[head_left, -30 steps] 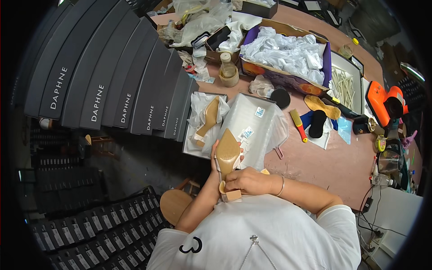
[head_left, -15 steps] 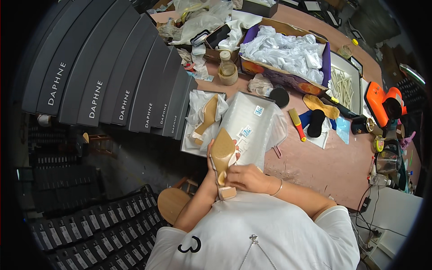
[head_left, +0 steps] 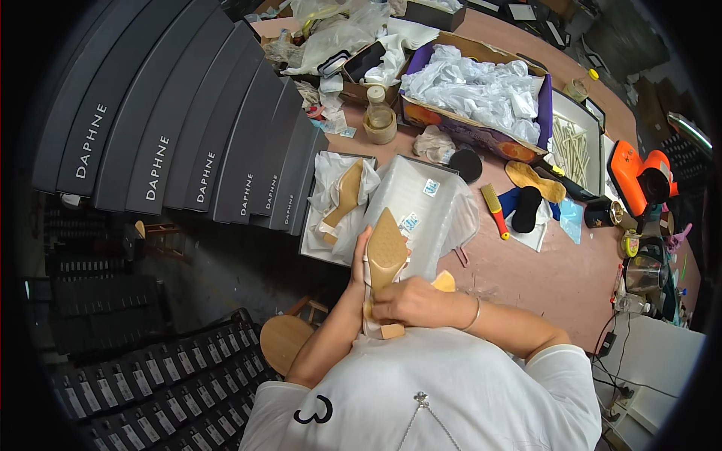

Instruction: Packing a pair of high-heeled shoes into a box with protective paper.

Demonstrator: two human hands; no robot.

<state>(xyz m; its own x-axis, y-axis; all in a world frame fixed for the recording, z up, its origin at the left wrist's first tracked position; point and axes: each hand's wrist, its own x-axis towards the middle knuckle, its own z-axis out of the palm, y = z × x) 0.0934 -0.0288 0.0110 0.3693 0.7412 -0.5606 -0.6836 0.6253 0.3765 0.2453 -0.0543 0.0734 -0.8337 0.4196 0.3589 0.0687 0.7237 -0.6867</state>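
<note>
A high-heeled shoe [head_left: 386,252] is held sole up in front of my chest, its pointed toe away from me and its block heel near my shirt. My left hand [head_left: 359,259] grips it from the left side, with most of the fingers hidden behind it. My right hand [head_left: 412,302] is closed against the shank, fingers bent; what they pinch is hidden. A yellow pad-like piece [head_left: 444,281] shows just beyond the right hand; I cannot tell whether it is held. Another shoe [head_left: 346,197] lies sole up on white tissue in the open shoebox [head_left: 320,252].
Dark shoeboxes [head_left: 173,135] stand stacked at left. Beside the open box lies a paper-lined tray [head_left: 421,177]. A brush [head_left: 494,210], a black round pad [head_left: 466,164], a glass bottle [head_left: 380,116], an orange tool [head_left: 632,177] and a carton of white plastic [head_left: 481,90] are on the table.
The shoe has shifted slightly right and stands straighter. My right hand has moved a little along the shank, and more of the yellow piece shows beyond it.
</note>
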